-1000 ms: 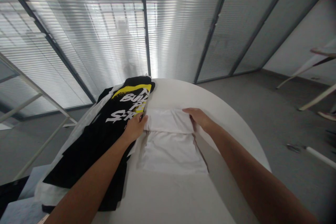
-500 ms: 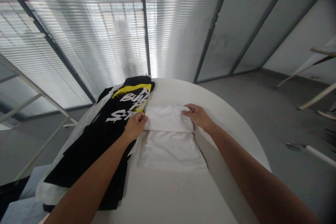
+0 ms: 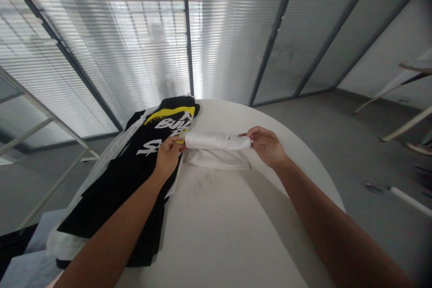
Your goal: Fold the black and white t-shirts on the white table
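Note:
A white folded cloth garment (image 3: 218,141), its exact kind not showing, is stretched between my two hands over the table. Its near part is lifted and doubled over into a thick band, and a flatter layer lies just below. My left hand (image 3: 168,155) pinches the left end, beside a black T-shirt (image 3: 114,184) with white lettering and a yellow stripe. At the right end, my right hand (image 3: 268,146) grips the cloth between thumb and fingers. The fingertips of both hands are partly hidden by the fabric.
The round white table (image 3: 216,234) carries a pile of black and white clothes along its left side. A pale metal frame (image 3: 50,119) stands at left. Glass partitions with blinds (image 3: 229,45) rise behind. Chair legs (image 3: 405,126) show at right.
The near half of the white garment has come up and over, away from me, leaving a shorter, thicker bundle. Both hands stay at its ends, the right one turned slightly.

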`<act>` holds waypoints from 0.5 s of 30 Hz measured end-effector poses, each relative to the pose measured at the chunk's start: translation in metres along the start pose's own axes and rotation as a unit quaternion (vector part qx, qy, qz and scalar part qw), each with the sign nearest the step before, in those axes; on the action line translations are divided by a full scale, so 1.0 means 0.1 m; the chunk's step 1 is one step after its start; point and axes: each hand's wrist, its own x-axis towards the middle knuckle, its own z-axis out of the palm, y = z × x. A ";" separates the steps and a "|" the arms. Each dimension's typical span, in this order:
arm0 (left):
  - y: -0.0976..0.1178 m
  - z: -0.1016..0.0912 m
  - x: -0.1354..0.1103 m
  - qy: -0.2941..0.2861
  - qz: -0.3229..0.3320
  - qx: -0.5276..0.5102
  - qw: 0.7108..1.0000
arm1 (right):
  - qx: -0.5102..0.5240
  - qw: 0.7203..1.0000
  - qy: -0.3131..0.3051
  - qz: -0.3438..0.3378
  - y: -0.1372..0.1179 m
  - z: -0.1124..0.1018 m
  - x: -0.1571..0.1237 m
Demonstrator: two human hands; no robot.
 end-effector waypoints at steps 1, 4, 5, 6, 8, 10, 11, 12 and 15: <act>-0.01 -0.01 0.00 -0.001 -0.010 0.016 1.000 | -0.013 1.000 0.000 0.023 -0.02 -0.03 0.00; -0.03 -0.01 -0.01 -0.035 0.021 0.089 0.995 | -0.088 0.991 0.057 0.078 0.01 -0.09 0.02; -0.03 -0.01 -0.02 -0.050 0.051 0.116 0.991 | -0.118 0.986 0.081 0.085 0.04 -0.10 0.04; -0.03 0.00 -0.04 -0.067 0.085 0.145 0.983 | -0.152 0.980 0.099 0.084 0.09 -0.10 0.05; -0.02 0.00 -0.08 -0.105 0.146 0.212 0.961 | -0.243 0.962 0.107 0.065 0.18 -0.08 0.07; -0.02 0.00 -0.12 -0.146 0.174 0.285 0.931 | -0.369 0.924 0.092 0.040 0.24 -0.05 0.07; -0.02 0.01 -0.13 -0.160 0.176 0.318 0.918 | -0.431 0.898 0.084 0.032 0.26 -0.03 0.06; -0.02 0.01 -0.15 -0.167 0.176 0.342 0.908 | -0.480 0.873 0.076 0.029 0.28 -0.01 0.05; -0.02 0.01 -0.15 -0.170 0.178 0.356 0.901 | -0.526 0.848 0.058 0.031 0.31 0.03 0.04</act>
